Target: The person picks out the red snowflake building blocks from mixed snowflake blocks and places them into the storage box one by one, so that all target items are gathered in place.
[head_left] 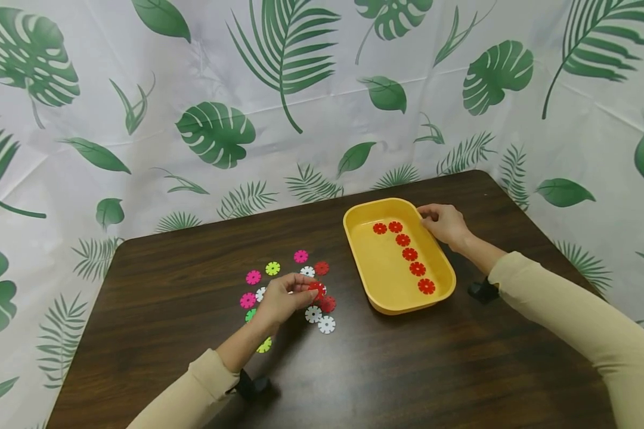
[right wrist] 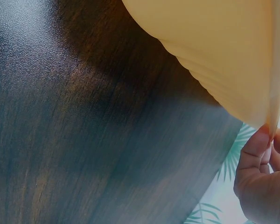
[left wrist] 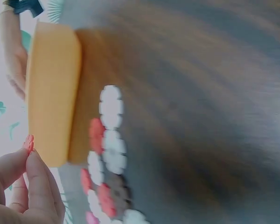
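Between thumb and fingertips, my left hand pinches a red notched disc, held over the loose discs left of the yellow tray. The left wrist view shows this red disc edge-on at the fingertips, with the tray's side wall beyond it. My right hand grips the tray's rim at its far right side; in the right wrist view the thumb and fingers of that hand pinch the rim from both sides. Inside the tray lie several red discs, in a bent row along its right side.
Loose discs lie on the dark wooden table around the left hand: white ones, pink ones, yellow-green ones, a green one and red ones. A leaf-patterned cloth hangs behind the table's back edge.
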A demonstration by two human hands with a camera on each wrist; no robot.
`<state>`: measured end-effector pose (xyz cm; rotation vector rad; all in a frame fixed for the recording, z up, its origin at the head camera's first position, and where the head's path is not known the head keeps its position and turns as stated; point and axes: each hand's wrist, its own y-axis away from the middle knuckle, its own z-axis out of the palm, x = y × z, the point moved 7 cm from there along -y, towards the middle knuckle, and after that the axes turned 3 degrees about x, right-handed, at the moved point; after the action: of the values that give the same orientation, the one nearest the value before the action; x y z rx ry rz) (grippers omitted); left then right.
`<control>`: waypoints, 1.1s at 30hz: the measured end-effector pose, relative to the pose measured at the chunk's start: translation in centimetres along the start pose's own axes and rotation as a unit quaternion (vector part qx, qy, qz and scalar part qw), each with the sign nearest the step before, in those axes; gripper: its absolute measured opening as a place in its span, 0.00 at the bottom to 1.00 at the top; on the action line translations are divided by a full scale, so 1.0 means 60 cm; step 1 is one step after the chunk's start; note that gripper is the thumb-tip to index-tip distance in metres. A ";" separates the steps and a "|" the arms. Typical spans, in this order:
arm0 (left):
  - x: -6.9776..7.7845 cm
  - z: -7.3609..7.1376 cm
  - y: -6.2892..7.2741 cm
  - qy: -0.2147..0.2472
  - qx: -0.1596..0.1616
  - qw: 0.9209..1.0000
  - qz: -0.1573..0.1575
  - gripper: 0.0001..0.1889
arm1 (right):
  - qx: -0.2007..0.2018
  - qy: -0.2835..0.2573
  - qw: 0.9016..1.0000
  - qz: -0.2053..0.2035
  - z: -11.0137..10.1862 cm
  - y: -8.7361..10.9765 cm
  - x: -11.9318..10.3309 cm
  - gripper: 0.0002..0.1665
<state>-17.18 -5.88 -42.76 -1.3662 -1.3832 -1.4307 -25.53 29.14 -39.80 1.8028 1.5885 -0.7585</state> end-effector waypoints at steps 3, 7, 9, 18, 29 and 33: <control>0.013 0.016 -0.020 0.029 -0.008 0.999 -0.010 0.13 | 0.000 0.000 1.000 -0.001 0.000 0.001 0.000 0.24; 0.036 0.045 -0.045 0.055 -0.013 0.998 -0.024 0.13 | 0.001 0.000 1.000 -0.002 0.000 0.002 0.001 0.23; 0.047 0.062 -0.056 0.066 -0.015 0.997 -0.030 0.13 | 0.001 -0.001 1.000 -0.003 0.001 0.002 0.002 0.23; 0.084 0.136 -0.105 0.145 -0.014 0.987 -0.074 0.13 | 0.006 0.002 1.000 -0.007 0.002 0.000 0.000 0.23; 0.095 0.210 -0.138 0.183 0.004 0.977 -0.105 0.14 | 0.009 0.007 1.000 -0.001 0.002 0.002 0.002 0.23; 0.092 0.229 -0.148 0.196 0.021 0.974 -0.109 0.12 | 0.011 0.009 1.000 -0.004 0.002 0.000 0.002 0.23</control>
<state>-23.94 9.90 -41.20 -0.8615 -1.3164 -1.6959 -25.54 29.09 -39.97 1.8237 1.6060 -0.7694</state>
